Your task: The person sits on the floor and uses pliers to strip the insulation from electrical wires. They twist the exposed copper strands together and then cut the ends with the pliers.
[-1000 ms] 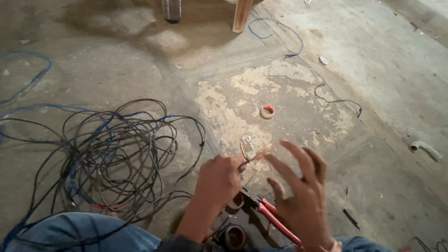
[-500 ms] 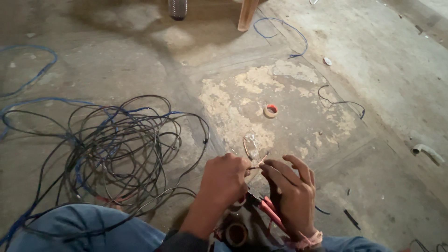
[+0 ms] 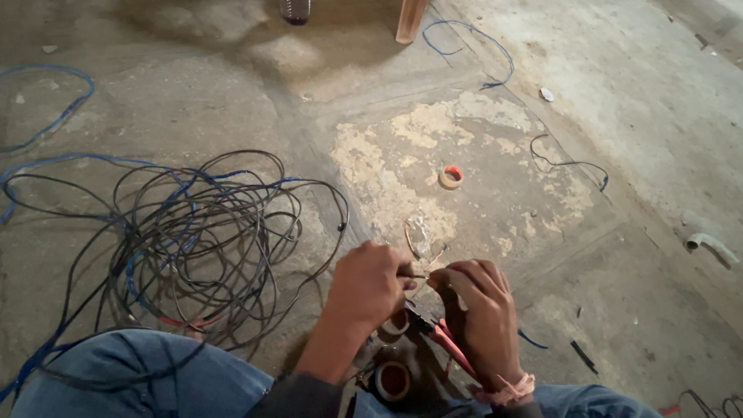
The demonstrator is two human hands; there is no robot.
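My left hand (image 3: 370, 283) and my right hand (image 3: 481, 316) meet low in the middle of the head view, fingers pinched on a thin bare copper wire (image 3: 424, 259) that loops up between them. Below my hands lie red-handled pliers (image 3: 443, 340) and a roll of dark tape (image 3: 392, 379) on the floor. A second tape roll (image 3: 396, 325) shows just under my left hand.
A big tangle of black and blue cable (image 3: 193, 240) lies on the concrete floor to the left. A small red-rimmed tape roll (image 3: 450, 177) sits ahead. A blue wire (image 3: 472, 39), a chair leg (image 3: 410, 19) and a grey pipe bend (image 3: 708, 246) lie farther off.
My right hand, spread open a second ago, has closed its fingers onto the copper wire beside my left hand. The left hand has held its place.
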